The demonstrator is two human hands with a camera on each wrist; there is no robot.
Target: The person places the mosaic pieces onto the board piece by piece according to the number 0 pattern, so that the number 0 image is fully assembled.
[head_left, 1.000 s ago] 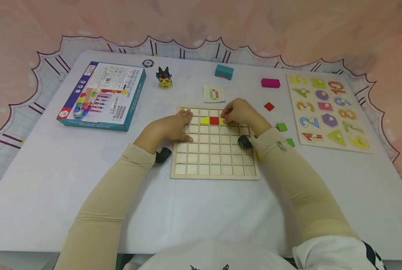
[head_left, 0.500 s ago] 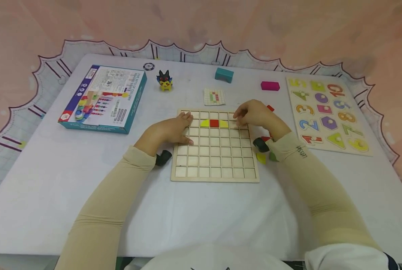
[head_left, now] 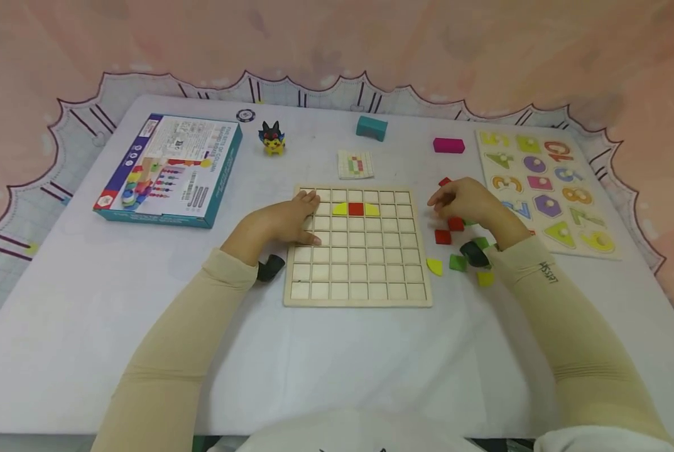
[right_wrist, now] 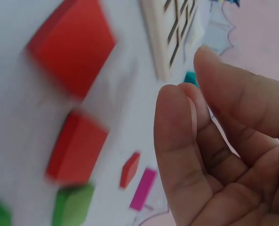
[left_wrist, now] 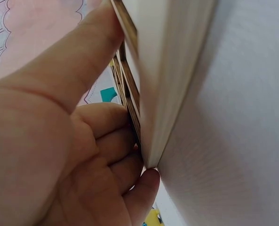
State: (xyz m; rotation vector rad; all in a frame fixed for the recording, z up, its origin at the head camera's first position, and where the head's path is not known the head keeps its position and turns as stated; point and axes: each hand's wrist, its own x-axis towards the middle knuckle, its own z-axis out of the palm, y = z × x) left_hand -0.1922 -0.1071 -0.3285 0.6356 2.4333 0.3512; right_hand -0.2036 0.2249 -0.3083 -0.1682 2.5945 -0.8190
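Resting on the wooden grid board (head_left: 359,291), the left hand (head_left: 289,221) lies spread; the right grip (head_left: 465,199), narrowly parted, is unladen near loose red tiles (head_left: 442,236). Three tiles (head_left: 356,209) are inset, several unplaced.

A white table (head_left: 314,351) filled much of the head view. Around its far and side edges ran a pale band (head_left: 73,150) with a scalloped dark outline and paired stripes; past it spread a mottled pink surface (head_left: 337,37), wall or floor unclear. Soft light cast faint shadows.
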